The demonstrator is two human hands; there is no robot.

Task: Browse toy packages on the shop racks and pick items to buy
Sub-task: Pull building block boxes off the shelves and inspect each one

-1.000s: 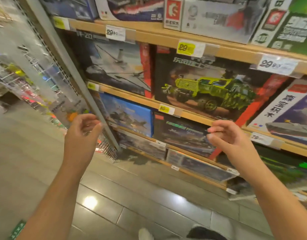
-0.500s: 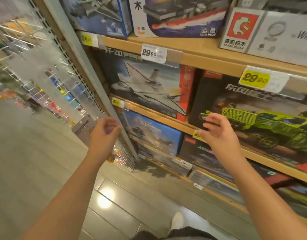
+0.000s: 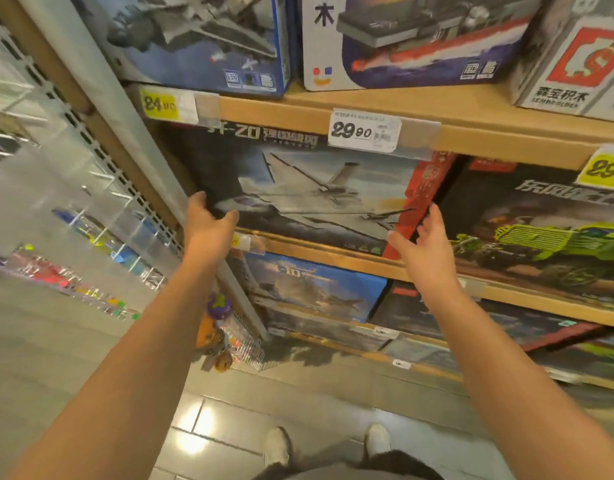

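Note:
A dark box showing a grey fighter jet [image 3: 316,188], with a red right side, stands on the second wooden shelf under a 29.90 price tag [image 3: 364,131]. My left hand [image 3: 206,225] holds its lower left corner: the fingers wrap the left edge and the thumb lies on the front. My right hand [image 3: 425,247] is at the box's lower right corner. Its straight fingers touch the red edge at the gap beside the neighbouring box, and its thumb is near the front face.
A box with a green truck [image 3: 541,230] stands tight against the jet box on the right. A blue jet box [image 3: 316,289] sits on the shelf below, and more boxes stand above the wooden shelf [image 3: 471,133]. A pegboard rack with small hanging toys [image 3: 90,209] runs off to the left. Grey tiled floor lies underfoot.
Both hands have risen from the lower shelf to the jet box. The left now holds its left corner and the right touches its right edge. My view has moved closer and upward.

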